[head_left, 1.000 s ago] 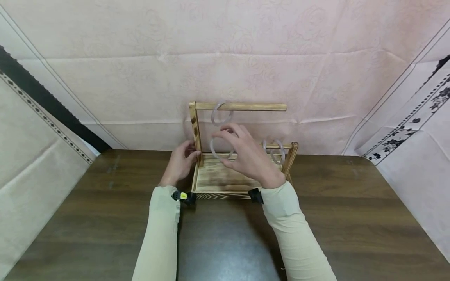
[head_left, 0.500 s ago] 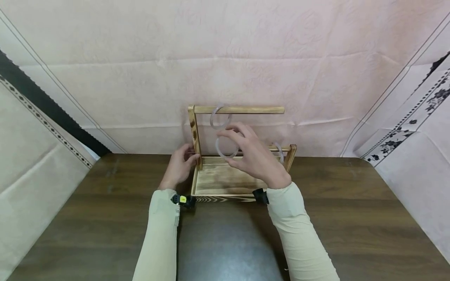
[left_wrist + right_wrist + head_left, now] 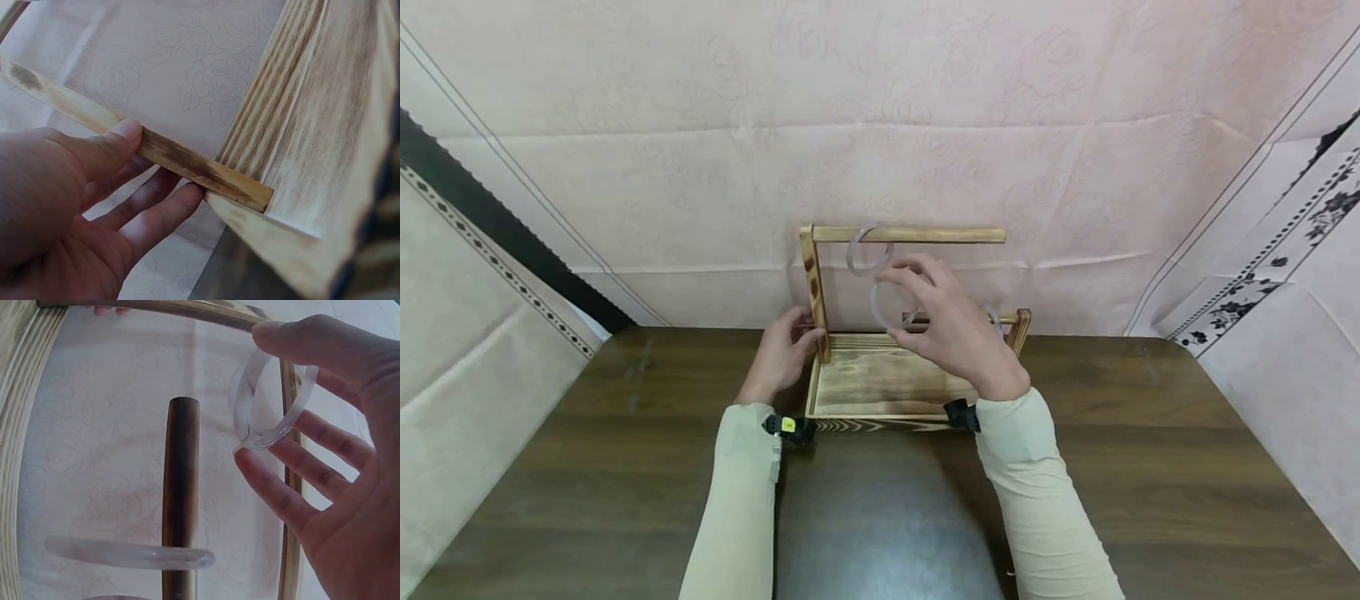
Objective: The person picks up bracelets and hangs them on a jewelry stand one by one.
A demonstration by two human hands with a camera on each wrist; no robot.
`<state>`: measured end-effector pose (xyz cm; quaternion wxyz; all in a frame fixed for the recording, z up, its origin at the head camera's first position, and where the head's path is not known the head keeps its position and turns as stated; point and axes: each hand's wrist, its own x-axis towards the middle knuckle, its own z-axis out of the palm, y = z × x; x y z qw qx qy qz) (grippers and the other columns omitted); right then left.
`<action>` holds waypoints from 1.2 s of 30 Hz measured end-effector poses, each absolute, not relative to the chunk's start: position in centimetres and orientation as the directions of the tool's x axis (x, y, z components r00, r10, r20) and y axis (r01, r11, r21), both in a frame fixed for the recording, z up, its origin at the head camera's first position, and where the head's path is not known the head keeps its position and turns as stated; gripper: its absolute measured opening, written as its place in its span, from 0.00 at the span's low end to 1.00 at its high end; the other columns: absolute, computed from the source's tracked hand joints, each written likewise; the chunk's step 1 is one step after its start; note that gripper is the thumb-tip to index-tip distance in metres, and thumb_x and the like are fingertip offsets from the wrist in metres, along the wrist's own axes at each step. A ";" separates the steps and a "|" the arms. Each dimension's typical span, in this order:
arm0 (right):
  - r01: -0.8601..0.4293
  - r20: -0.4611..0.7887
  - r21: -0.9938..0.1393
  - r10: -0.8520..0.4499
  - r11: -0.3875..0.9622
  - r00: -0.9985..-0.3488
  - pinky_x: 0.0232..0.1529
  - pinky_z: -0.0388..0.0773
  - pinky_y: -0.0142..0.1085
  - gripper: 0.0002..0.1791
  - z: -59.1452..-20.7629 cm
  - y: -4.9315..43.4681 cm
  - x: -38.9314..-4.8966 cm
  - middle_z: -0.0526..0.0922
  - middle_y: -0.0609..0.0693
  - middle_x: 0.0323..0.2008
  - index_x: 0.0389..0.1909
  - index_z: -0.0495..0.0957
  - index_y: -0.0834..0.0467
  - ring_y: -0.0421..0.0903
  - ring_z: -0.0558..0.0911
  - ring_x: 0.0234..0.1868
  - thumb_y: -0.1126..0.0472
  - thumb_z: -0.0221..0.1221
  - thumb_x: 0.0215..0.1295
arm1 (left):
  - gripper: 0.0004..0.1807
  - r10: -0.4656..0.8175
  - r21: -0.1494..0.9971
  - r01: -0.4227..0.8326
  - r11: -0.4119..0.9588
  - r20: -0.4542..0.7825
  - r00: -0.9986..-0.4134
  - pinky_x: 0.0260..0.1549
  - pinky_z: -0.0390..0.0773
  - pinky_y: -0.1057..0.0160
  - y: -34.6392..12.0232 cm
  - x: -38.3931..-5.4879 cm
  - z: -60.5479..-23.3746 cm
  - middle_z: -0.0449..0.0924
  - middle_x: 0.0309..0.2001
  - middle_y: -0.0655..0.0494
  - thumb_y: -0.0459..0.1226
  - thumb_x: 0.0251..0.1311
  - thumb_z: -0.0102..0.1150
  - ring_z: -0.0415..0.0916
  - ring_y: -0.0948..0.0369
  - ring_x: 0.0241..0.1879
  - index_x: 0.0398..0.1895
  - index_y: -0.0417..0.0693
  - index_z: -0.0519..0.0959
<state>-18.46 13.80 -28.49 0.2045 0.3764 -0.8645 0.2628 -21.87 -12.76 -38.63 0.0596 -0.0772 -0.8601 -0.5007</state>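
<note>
A wooden bangle stand (image 3: 880, 379) has a shallow tray base, a tall left post and a shorter right one, each with a side bar. My left hand (image 3: 778, 354) pinches the left post (image 3: 181, 156) near its foot, thumb on one side and fingers on the other. Between right thumb and fingertips, my right hand (image 3: 955, 329) holds a translucent whitish bangle (image 3: 247, 403). In the right wrist view that bangle is apart from the free end of the lower bar (image 3: 181, 462). Another bangle (image 3: 131, 555) hangs round this bar. One more bangle (image 3: 853, 254) hangs on the upper bar (image 3: 936, 236).
The stand rests on a dark brown wood table (image 3: 625, 467), close to its back edge. Pale rose-patterned cloth (image 3: 880, 167) hangs behind, and side cloths (image 3: 1285, 350) with black floral trim flank the table.
My right hand has moved a little to the right with the bangle, covering more of the lower bar's bangles. My left hand stays on the post. The head view has shifted slightly.
</note>
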 end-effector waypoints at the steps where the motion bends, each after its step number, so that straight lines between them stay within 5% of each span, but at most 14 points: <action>1: -0.757 0.556 -0.299 -0.539 0.581 -0.633 0.59 0.79 0.44 0.36 -28.5 13.9 -18.5 0.70 0.52 0.67 0.68 0.73 0.48 0.49 0.71 0.65 0.61 0.74 0.58 | 0.17 0.072 0.853 0.191 0.485 0.179 -0.981 0.54 0.85 0.51 -12.7 -21.9 -38.6 0.80 0.57 0.39 0.33 0.74 0.54 0.80 0.47 0.57 0.63 0.39 0.73; 22: -0.695 0.585 -0.367 -0.426 0.619 -0.689 0.62 0.77 0.47 0.38 -27.4 15.9 -18.6 0.69 0.53 0.67 0.69 0.72 0.51 0.52 0.72 0.66 0.67 0.73 0.56 | 0.18 0.082 0.846 0.197 0.496 0.180 -0.980 0.54 0.84 0.50 -12.7 -21.9 -38.4 0.79 0.58 0.38 0.34 0.75 0.54 0.79 0.46 0.58 0.64 0.38 0.73; 30: -0.672 0.591 -0.380 -0.393 0.635 -0.705 0.47 0.81 0.43 0.39 -27.4 16.7 -18.6 0.68 0.54 0.69 0.70 0.71 0.51 0.48 0.78 0.31 0.71 0.71 0.56 | 0.19 0.083 0.855 0.185 0.485 0.165 -0.983 0.55 0.84 0.49 -12.8 -21.8 -38.6 0.79 0.58 0.38 0.33 0.75 0.53 0.79 0.46 0.58 0.65 0.38 0.72; 36: -0.664 0.616 -0.394 -0.353 0.636 -0.704 0.59 0.79 0.45 0.39 -27.1 17.3 -18.6 0.68 0.54 0.68 0.69 0.72 0.51 0.49 0.82 0.47 0.72 0.72 0.55 | 0.19 0.082 0.852 0.185 0.490 0.166 -0.983 0.55 0.84 0.49 -12.8 -22.0 -38.6 0.78 0.59 0.38 0.34 0.75 0.53 0.79 0.46 0.58 0.65 0.39 0.72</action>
